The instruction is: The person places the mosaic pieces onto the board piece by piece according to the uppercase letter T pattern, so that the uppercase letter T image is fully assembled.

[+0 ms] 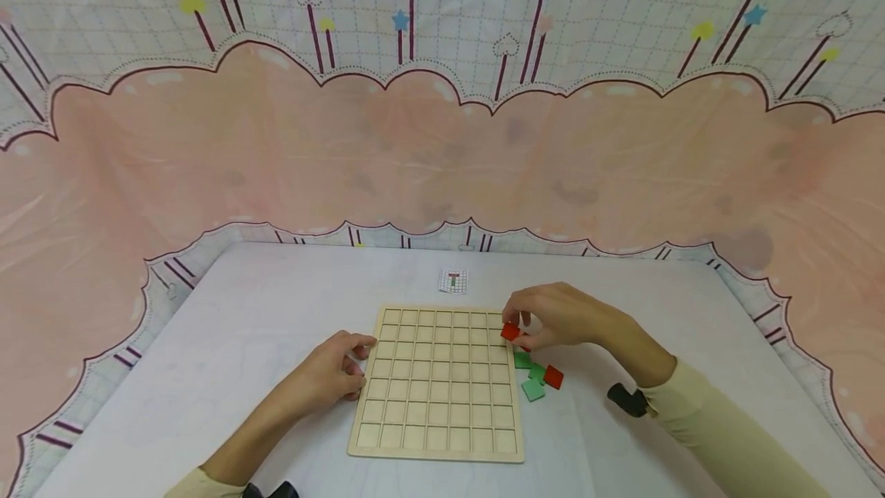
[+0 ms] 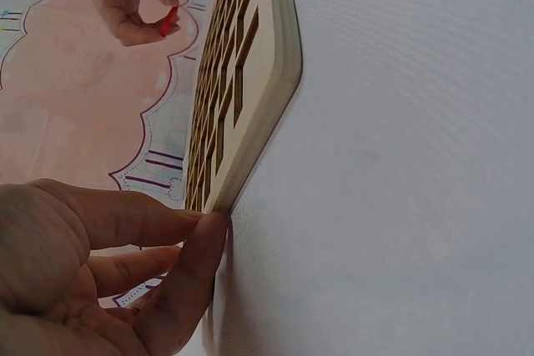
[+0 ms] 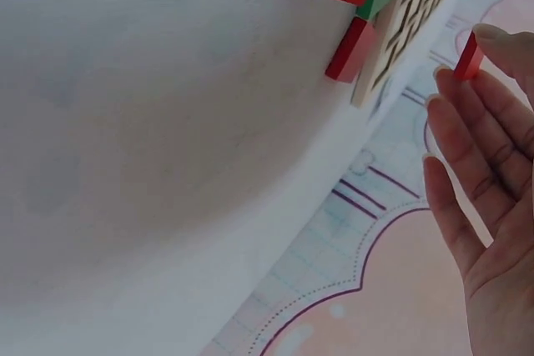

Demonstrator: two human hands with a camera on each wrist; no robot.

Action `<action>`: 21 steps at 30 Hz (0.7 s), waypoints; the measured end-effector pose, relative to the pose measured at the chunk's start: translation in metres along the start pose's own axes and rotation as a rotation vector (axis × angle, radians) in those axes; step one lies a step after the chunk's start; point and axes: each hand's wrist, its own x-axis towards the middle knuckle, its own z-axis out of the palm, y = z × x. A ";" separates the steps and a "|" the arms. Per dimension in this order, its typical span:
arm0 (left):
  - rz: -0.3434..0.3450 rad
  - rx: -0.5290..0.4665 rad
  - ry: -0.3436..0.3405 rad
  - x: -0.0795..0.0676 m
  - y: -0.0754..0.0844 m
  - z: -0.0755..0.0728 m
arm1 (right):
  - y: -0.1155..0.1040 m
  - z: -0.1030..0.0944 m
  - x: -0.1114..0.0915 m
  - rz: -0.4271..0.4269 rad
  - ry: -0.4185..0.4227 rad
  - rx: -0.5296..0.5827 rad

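Observation:
A wooden grid board (image 1: 427,452) lies flat on the white table. My left hand (image 1: 326,375) is at its left edge, index finger and thumb extended against the side and spaced apart along it. Over the board's upper right corner my right hand (image 1: 563,317) pinches a red square tile (image 1: 510,330) between thumb and fingertips; the tile shows edge-on in the right wrist view (image 3: 469,57). Beside the board's right edge lie several green tiles (image 1: 533,390) and a red tile (image 1: 554,377). Another red tile (image 3: 350,49) lies close to the edge, mostly hidden under the right thumb in the head view.
A small card (image 1: 453,281) with a red and green T-shaped grid pattern lies behind the board. A patterned cloth (image 1: 442,152) hangs behind the table and along its sides. Black straps (image 1: 628,400) are at both wrists.

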 end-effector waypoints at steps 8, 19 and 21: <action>0.001 -0.007 -0.009 0.000 0.000 -0.001 | -0.006 -0.002 0.009 0.024 -0.028 0.029; -0.006 -0.016 -0.006 -0.001 0.001 0.000 | -0.012 -0.001 0.025 -0.029 -0.049 0.029; -0.011 -0.014 -0.002 -0.001 0.001 0.000 | -0.013 0.001 0.028 -0.035 -0.052 0.025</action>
